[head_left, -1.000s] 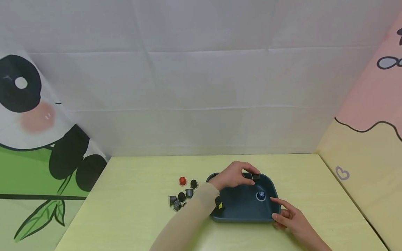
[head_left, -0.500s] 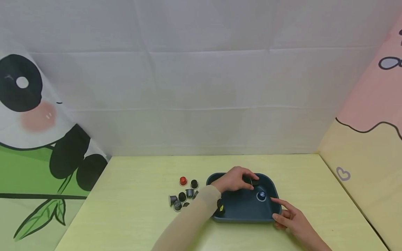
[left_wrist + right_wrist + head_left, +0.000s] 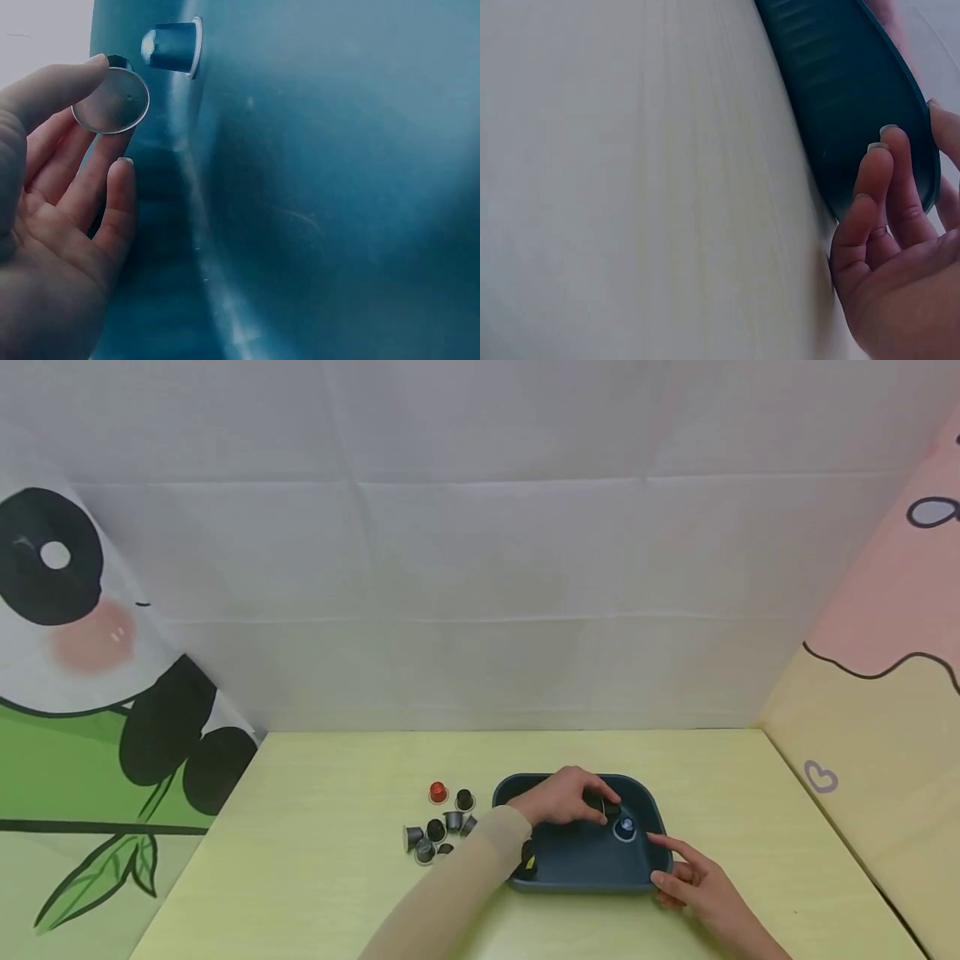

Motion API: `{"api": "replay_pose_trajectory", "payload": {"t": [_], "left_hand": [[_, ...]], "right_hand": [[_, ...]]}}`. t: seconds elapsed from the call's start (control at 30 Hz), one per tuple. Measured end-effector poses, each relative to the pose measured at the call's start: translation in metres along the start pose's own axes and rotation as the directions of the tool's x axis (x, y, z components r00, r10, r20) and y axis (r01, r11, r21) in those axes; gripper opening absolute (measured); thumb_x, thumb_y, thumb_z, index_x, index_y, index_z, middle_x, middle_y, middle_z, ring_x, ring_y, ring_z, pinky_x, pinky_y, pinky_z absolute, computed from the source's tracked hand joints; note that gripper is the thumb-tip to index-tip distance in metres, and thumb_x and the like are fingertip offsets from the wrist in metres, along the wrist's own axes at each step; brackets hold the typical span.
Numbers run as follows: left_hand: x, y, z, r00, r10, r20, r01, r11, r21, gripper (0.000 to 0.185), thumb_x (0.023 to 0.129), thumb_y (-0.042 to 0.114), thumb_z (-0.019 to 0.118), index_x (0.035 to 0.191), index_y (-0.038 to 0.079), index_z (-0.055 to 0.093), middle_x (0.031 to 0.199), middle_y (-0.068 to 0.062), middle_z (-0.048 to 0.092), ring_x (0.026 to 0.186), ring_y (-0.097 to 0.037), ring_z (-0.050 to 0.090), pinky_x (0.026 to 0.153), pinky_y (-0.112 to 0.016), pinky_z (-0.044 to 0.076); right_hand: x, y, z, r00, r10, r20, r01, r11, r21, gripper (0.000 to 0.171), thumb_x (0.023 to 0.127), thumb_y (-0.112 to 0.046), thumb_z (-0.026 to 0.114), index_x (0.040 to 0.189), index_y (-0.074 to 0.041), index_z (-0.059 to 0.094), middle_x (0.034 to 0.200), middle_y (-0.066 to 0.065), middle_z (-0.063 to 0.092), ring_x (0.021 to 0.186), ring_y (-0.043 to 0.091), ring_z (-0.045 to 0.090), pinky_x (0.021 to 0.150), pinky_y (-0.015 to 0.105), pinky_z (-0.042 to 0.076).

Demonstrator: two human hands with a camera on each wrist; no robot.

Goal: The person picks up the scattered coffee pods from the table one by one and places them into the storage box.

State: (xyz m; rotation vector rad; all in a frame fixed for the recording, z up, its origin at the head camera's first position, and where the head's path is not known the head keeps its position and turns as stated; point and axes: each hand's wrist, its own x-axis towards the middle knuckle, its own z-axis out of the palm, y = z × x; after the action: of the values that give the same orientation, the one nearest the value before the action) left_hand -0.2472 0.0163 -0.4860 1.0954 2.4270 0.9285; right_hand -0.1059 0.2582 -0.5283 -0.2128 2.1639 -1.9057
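Observation:
My left hand (image 3: 566,795) is over the back half of a dark blue-green tray (image 3: 577,887). Thumb and fingers pinch a dark coffee capsule (image 3: 611,808); its round foil lid (image 3: 112,103) faces the left wrist camera. Close beside it, a blue coffee capsule (image 3: 625,827) with a pale rim sits in the tray. My right hand (image 3: 693,878) holds the tray's front right corner, index finger along the right side and thumb at the front. In the right wrist view, the other fingertips (image 3: 874,161) are bent against the tray's outer wall.
Left of the tray, several dark and grey capsules (image 3: 435,831) lie grouped on the pale yellow table (image 3: 322,860), with a red capsule (image 3: 437,792) behind them. The left sleeve (image 3: 465,868) crosses the tray's left side. A white cloth (image 3: 480,568) hangs behind the table.
My left hand has come down and slightly nearer with the dark capsule, from the tray's back edge to beside the blue capsule. The right hand stays at the corner.

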Motion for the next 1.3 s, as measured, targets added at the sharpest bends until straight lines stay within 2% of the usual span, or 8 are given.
{"api": "replay_pose_trajectory", "payload": {"t": [0.3, 0.57, 0.8, 1.13, 1.3], "left_hand": [[0.004, -0.005, 0.009, 0.998, -0.023, 0.051, 0.021, 0.999, 0.044, 0.032, 0.086, 0.016, 0.080, 0.117, 0.020, 0.075, 0.113, 0.014, 0.068, 0.090, 0.000, 0.055, 0.075, -0.016, 0.046], [0.005, -0.008, 0.013, 0.997, -0.016, 0.075, 0.020, 0.998, -0.053, 0.036, 0.085, 0.008, 0.080, 0.119, 0.016, 0.072, 0.112, 0.012, 0.069, 0.103, 0.002, 0.060, 0.082, -0.015, 0.047], [0.007, -0.008, 0.013, 0.995, -0.008, 0.100, 0.014, 0.998, -0.055, 0.038, 0.083, 0.006, 0.081, 0.119, 0.014, 0.072, 0.110, 0.011, 0.070, 0.100, 0.004, 0.061, 0.082, -0.014, 0.047], [0.006, -0.009, 0.011, 0.996, 0.003, 0.088, 0.005, 0.995, -0.096, 0.038, 0.085, 0.008, 0.079, 0.122, 0.016, 0.070, 0.114, 0.012, 0.069, 0.108, 0.003, 0.060, 0.088, -0.016, 0.047], [0.007, -0.009, 0.008, 0.998, 0.001, 0.070, 0.008, 0.990, -0.139, 0.038, 0.086, 0.009, 0.079, 0.122, 0.015, 0.070, 0.115, 0.011, 0.069, 0.107, 0.003, 0.060, 0.087, -0.017, 0.048]], "right_hand": [[0.000, 0.000, 0.000, 1.000, 0.005, -0.001, -0.005, 1.000, -0.005, 0.050, 0.098, -0.012, 0.064, 0.144, -0.003, 0.046, 0.074, 0.007, 0.064, 0.070, 0.019, 0.066, 0.069, 0.031, 0.057], [0.000, 0.001, -0.001, 1.000, 0.005, 0.008, -0.005, 1.000, -0.002, 0.054, 0.099, -0.011, 0.063, 0.145, 0.001, 0.040, 0.074, 0.005, 0.064, 0.071, 0.018, 0.066, 0.070, 0.031, 0.057], [-0.001, 0.002, -0.002, 1.000, 0.015, 0.016, -0.016, 1.000, 0.014, 0.051, 0.099, -0.010, 0.062, 0.146, -0.004, 0.043, 0.073, 0.003, 0.061, 0.071, 0.017, 0.065, 0.070, 0.031, 0.057], [-0.001, 0.001, -0.002, 1.000, 0.014, 0.019, -0.014, 1.000, 0.019, 0.050, 0.099, -0.011, 0.063, 0.146, -0.007, 0.045, 0.072, 0.004, 0.060, 0.073, 0.019, 0.066, 0.072, 0.031, 0.057], [0.000, 0.000, -0.002, 1.000, 0.014, 0.024, -0.014, 1.000, 0.023, 0.050, 0.099, -0.011, 0.062, 0.146, -0.008, 0.046, 0.071, 0.003, 0.059, 0.072, 0.019, 0.066, 0.073, 0.031, 0.057]]}}
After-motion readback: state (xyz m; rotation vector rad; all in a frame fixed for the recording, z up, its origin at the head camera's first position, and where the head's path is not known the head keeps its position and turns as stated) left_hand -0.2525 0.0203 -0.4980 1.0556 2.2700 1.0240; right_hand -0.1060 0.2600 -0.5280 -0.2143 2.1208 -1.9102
